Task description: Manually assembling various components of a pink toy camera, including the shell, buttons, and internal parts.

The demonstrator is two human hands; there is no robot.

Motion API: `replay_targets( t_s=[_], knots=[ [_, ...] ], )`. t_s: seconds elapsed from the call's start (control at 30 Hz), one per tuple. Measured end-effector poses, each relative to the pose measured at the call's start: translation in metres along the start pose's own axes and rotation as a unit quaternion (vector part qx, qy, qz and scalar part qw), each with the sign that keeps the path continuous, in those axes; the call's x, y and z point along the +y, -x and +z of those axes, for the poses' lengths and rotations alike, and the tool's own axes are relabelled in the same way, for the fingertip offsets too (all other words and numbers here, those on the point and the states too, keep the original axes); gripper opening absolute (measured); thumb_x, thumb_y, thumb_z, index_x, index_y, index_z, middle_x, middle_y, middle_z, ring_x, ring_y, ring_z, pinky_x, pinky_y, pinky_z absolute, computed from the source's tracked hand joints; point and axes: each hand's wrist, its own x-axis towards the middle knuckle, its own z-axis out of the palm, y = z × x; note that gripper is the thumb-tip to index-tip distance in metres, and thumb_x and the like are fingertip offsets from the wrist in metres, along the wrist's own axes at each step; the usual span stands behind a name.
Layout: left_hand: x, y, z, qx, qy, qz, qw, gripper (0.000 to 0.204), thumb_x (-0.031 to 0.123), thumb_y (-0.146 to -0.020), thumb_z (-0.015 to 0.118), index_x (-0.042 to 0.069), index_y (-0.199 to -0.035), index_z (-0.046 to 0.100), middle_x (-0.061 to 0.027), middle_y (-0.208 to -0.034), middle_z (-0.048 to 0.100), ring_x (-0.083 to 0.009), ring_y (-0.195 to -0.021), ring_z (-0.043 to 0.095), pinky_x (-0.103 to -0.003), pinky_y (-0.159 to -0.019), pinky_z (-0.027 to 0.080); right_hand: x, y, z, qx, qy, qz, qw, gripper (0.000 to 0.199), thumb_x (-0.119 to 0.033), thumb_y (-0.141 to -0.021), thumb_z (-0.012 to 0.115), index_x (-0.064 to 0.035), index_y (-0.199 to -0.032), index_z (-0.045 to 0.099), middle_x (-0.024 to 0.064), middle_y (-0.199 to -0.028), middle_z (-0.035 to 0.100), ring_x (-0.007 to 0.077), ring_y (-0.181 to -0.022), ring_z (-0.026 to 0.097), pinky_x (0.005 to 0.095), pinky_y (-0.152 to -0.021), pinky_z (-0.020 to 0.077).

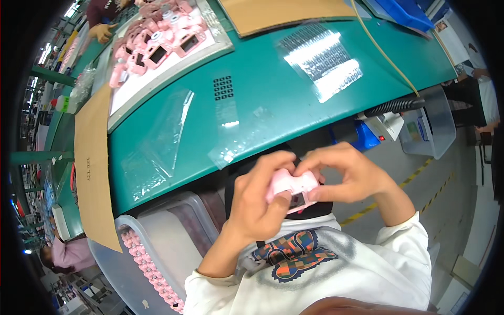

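Note:
Above my lap, just off the table's near edge, I hold a small pink toy camera (pixel 292 181) with both hands. My left hand (pixel 258 198) wraps round its left side, the thumb lying by the dark screen. My right hand (pixel 350 172) grips the other side, with the thumb at its lower right and the fingers on top. Part of the camera is hidden by my fingers. On the green table (pixel 252 134) beyond my hands lies a clear film with small black squares (pixel 223 88). Another clear sheet (pixel 163 139) lies to its left.
Many pink toy cameras (pixel 157 54) sit on a white, metal-edged tray (pixel 142 97) at the far left. Shiny sheets (pixel 323 60) and brown cardboard (pixel 289 16) lie farther back. A clear bin (pixel 126 226) holds pink pieces below left. A co-worker's hand (pixel 101 33) is beyond the tray.

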Motion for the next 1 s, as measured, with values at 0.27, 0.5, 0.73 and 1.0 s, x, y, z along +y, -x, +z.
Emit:
replay_targets(
  t_s=[0.27,0.5,0.73,1.0],
  knots=[
    [-0.02,0.018,-0.051,0.311,0.088,0.12,0.939,0.056,0.039,-0.089,0.054,0.001,-0.129,0.047,-0.0221,-0.13,0.054,-0.0299,-0.113,0.057,-0.035,-0.084,0.047,-0.001,-0.154,-0.043,0.08,0.159,-0.115,0.977,0.026,-0.01,-0.085,0.073,-0.0018,-0.108,0.067,0.0049,-0.093,0.067,0.0115,-0.075,0.057,0.0242,-0.069,0.0472],
    [-0.028,0.051,-0.06,0.263,0.036,0.068,0.962,0.033,0.021,-0.089,0.05,-0.001,-0.112,0.057,-0.0195,-0.113,0.061,-0.0257,-0.1,0.056,-0.033,-0.082,0.046,0.032,-0.293,-0.08,-0.002,0.309,-0.089,0.947,0.028,-0.022,-0.09,0.072,-0.0051,-0.112,0.067,0.0046,-0.087,0.067,0.0145,-0.074,0.057,0.028,-0.069,0.0477],
    [-0.029,0.067,-0.071,0.241,0.082,0.01,0.967,0.023,0.014,-0.088,0.051,-0.001,-0.103,0.06,-0.018,-0.106,0.064,-0.0236,-0.092,0.057,-0.031,-0.081,0.045,0.064,-0.344,-0.069,0.037,0.44,-0.231,0.867,0.026,-0.031,-0.085,0.066,-0.0056,-0.093,0.065,0.0141,-0.084,0.07,0.0331,-0.071,0.064,0.0438,-0.068,0.0523],
    [-0.04,0.058,-0.057,0.227,0.069,-0.017,0.971,0.02,0.014,-0.092,0.05,0.0,-0.102,0.058,-0.0158,-0.102,0.063,-0.0218,-0.09,0.058,-0.03,-0.081,0.045,0.067,-0.361,-0.067,0.126,0.536,-0.154,0.821,0.03,-0.035,-0.084,0.065,-0.0068,-0.092,0.066,0.0148,-0.093,0.071,0.0368,-0.084,0.067,0.0448,-0.076,0.0523]
  ],
)
